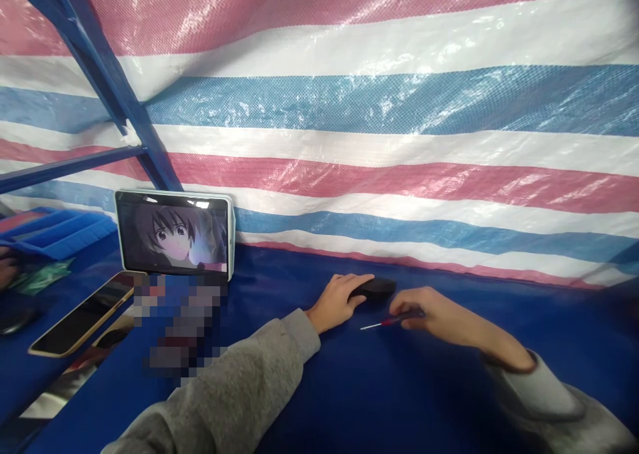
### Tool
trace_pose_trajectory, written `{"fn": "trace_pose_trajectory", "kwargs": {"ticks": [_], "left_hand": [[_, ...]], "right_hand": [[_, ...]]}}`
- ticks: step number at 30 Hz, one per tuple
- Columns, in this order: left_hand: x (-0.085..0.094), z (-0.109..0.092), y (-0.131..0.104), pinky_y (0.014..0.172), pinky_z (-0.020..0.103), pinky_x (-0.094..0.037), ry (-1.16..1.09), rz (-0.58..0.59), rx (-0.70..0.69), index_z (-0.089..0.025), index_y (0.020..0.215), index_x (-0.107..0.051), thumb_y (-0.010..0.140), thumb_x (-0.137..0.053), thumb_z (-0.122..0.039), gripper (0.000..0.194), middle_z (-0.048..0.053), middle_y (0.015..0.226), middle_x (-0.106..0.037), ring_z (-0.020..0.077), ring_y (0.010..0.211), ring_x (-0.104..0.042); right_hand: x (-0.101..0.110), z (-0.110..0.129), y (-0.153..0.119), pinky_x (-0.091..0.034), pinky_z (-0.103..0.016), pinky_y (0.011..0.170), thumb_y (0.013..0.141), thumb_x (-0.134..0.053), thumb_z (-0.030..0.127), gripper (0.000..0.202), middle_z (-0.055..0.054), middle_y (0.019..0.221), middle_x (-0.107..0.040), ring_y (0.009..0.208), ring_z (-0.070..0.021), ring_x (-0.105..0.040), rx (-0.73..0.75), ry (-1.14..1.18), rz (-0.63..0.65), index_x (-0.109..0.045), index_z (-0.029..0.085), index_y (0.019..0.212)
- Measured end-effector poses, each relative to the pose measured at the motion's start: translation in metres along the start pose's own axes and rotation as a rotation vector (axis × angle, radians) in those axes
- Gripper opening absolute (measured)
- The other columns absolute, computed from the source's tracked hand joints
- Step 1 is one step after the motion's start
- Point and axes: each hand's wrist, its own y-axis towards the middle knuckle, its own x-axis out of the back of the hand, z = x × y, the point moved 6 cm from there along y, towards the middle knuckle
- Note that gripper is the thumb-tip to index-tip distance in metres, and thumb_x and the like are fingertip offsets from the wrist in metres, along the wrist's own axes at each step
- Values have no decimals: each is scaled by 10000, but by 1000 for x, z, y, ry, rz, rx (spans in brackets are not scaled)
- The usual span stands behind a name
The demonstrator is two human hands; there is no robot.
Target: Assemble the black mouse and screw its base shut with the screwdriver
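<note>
Your half-curled left hand (337,301) holds a black thing (378,287); your right hand (430,311) pinches a screwdriver (386,322), tip not yet on it; what's done I can't tell

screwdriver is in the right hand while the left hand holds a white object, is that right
Not quite: the head view shows that the object is black, not white. The screwdriver is indeed in the right hand, and the left hand does hold that object.
</note>
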Motion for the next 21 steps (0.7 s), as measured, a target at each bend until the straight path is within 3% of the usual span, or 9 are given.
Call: {"fn": "trace_pose_trajectory", "kwargs": {"ticks": [4,10,12,17,19,21], "left_hand": [[2,1,1,1016,365,-360,-43,14,50,-298,1317,-471,934,-542,-250,392,1,1308,-584,210,1155,-549],[6,5,2,965,393,-366,100,-63,134,-317,1287,-515,979,-466,-340,313,18,1168,-606,226,1118,-511],[5,7,3,941,387,-374,124,-57,153,-324,1304,-510,988,-447,-355,324,27,1139,-596,226,1103,-507],[-2,12,3,937,380,-364,186,-20,146,-307,1317,-511,1007,-402,-389,339,37,1131,-585,225,1107,-494],[-4,13,3,947,377,-357,204,-14,137,-301,1327,-502,1017,-377,-390,347,37,1141,-584,220,1113,-491],[-5,14,4,951,377,-354,213,-9,129,-300,1339,-491,1024,-359,-386,353,35,1150,-587,215,1115,-492]], "right_hand": [[-16,-5,8,-458,-272,648,697,-605,106,147,-17,787,-670,716,-164,-613,-27,-155,5,-654,194,804],[-26,-1,15,-451,-268,628,754,-614,139,83,0,754,-642,686,-152,-592,53,-236,-56,-636,215,779],[-21,0,16,-483,-300,704,799,-608,197,43,-19,838,-661,767,-173,-613,108,-266,-159,-637,224,816],[-2,-15,15,-474,-424,934,887,-526,303,194,-105,1084,-632,1045,-254,-583,122,-362,-608,-639,208,1013],[-4,-26,17,-447,-454,992,887,-529,343,305,-123,1181,-604,1143,-277,-545,108,-357,-651,-615,203,1144],[-11,-34,22,-419,-458,1040,881,-544,390,440,-120,1303,-558,1231,-280,-499,126,-325,-590,-550,214,1284]]}}
